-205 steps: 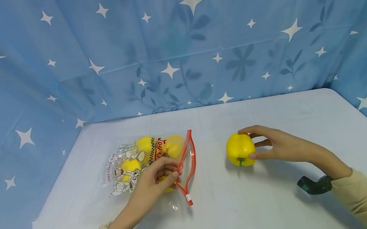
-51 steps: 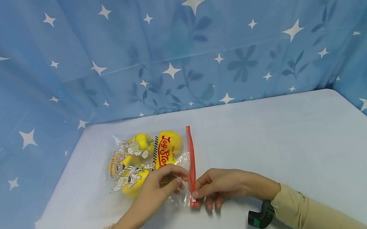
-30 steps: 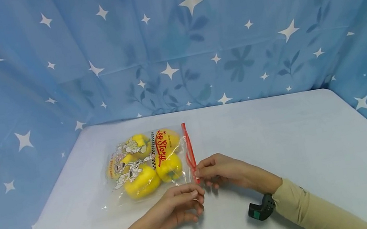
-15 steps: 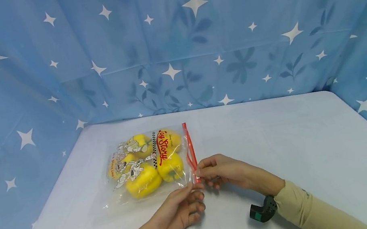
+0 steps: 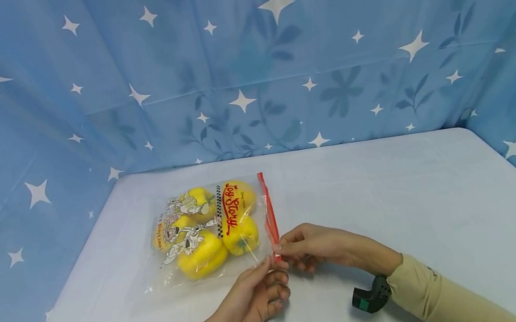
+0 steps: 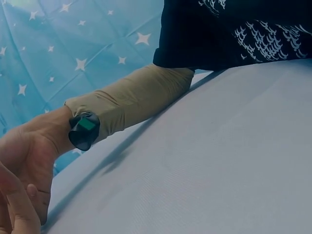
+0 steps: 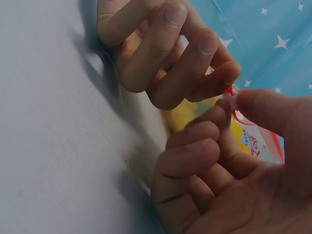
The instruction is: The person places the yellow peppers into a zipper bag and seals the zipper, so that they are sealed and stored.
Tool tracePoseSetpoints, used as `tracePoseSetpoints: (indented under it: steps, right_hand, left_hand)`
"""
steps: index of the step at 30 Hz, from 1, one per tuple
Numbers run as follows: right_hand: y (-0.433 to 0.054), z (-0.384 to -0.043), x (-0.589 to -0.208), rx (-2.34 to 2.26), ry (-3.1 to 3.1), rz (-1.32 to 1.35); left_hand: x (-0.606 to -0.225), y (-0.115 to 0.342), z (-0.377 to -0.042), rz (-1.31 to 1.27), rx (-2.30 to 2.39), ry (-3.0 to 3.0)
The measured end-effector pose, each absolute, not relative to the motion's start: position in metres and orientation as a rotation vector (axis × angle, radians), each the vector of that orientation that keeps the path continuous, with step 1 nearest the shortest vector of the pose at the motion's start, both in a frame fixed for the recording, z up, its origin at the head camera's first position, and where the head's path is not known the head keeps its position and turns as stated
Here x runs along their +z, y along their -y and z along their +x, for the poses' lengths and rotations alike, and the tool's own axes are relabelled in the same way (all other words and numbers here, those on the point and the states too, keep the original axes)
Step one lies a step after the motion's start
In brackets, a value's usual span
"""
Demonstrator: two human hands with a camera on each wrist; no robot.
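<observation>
A clear zip bag [image 5: 250, 263] with a red zip strip [image 5: 269, 211] lies on the table, holding several yellow bell peppers [image 5: 202, 256]. My left hand [image 5: 249, 306] pinches the near corner of the bag by the strip's end, its other fingers loosely bent. Just right of it, my right hand [image 5: 319, 245] pinches the whitish zip slider [image 7: 231, 101] between thumb and forefinger, seen close in the right wrist view. The two hands' fingertips nearly meet there. The left wrist view shows the right hand [image 6: 29, 151] and some left fingers [image 6: 19, 204], but no bag.
A white-covered table [image 5: 397, 188] spreads beneath everything. Blue star-patterned curtains [image 5: 240, 60] enclose its back and sides. Each wrist carries a black camera [image 5: 372, 295].
Earlier my right hand held a yellow bell pepper beside the gaping bag; now it holds the slider at the strip's near end. My left hand has moved from the opening to the near corner.
</observation>
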State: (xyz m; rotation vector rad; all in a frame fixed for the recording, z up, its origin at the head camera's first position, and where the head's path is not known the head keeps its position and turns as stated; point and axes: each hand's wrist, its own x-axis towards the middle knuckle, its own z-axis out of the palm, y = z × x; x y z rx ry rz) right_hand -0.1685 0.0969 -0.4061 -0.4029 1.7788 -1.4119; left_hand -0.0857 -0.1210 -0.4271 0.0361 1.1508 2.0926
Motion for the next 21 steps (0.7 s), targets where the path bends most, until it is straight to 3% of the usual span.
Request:
tracePoseSetpoints:
  steps: [21]
  right_hand:
    - [-0.0925, -0.1617, -0.4091, -1.472, -1.591, -0.361]
  left_hand:
    - [-0.4286, 0.1169, -0.0857, -0.077, 2.098, -1.284]
